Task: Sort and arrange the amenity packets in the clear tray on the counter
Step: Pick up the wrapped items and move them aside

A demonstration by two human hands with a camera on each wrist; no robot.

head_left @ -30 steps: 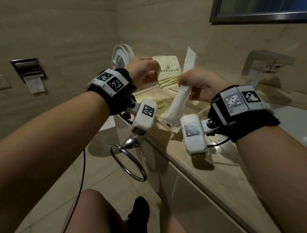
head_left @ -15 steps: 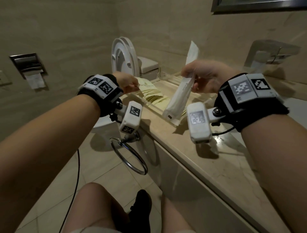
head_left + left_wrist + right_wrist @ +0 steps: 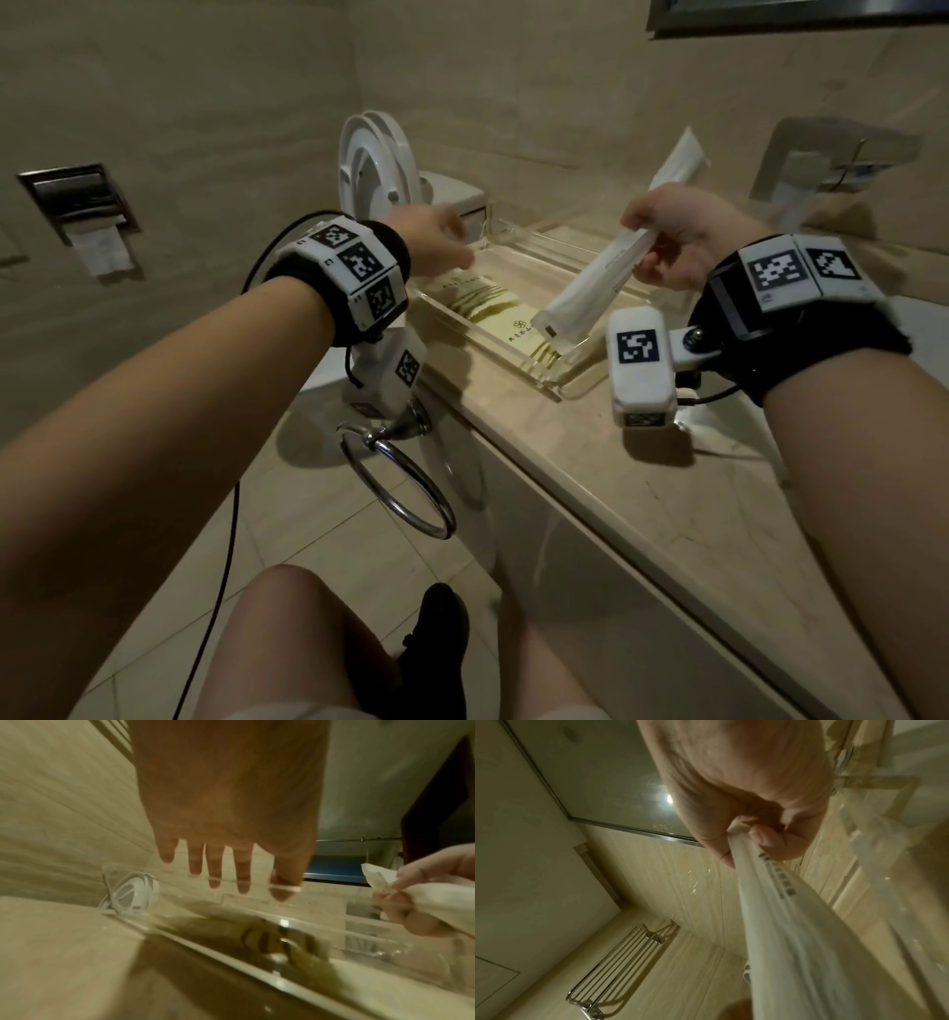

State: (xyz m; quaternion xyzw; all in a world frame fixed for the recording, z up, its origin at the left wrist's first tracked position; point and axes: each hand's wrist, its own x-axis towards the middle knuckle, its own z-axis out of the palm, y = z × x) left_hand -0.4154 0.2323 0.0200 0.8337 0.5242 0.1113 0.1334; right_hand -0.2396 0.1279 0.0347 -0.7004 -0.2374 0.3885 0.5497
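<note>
A clear tray (image 3: 562,390) sits on the beige counter (image 3: 667,503), holding flat yellow-green amenity packets (image 3: 493,313). My right hand (image 3: 667,241) grips a long white packet (image 3: 590,293) tilted above the tray, its low end over the yellow packets; the right wrist view shows fingers (image 3: 770,839) pinching that white packet (image 3: 795,933). My left hand (image 3: 436,241) hovers over the tray's left end with straight fingers (image 3: 216,866) spread and holding nothing. In the left wrist view the clear tray (image 3: 282,923) lies just under those fingertips, with yellow-green packets (image 3: 270,939) blurred beneath.
A toilet (image 3: 380,164) with raised lid stands behind the counter's left end. A chrome towel ring (image 3: 400,483) hangs from the counter front. A faucet (image 3: 832,154) is at the right, a toilet paper holder (image 3: 87,216) on the left wall, a mirror above.
My left hand let go of the yellow-green packet, which now lies in the tray, and its fingers straightened. My right hand tilted the white packet lower over the tray.
</note>
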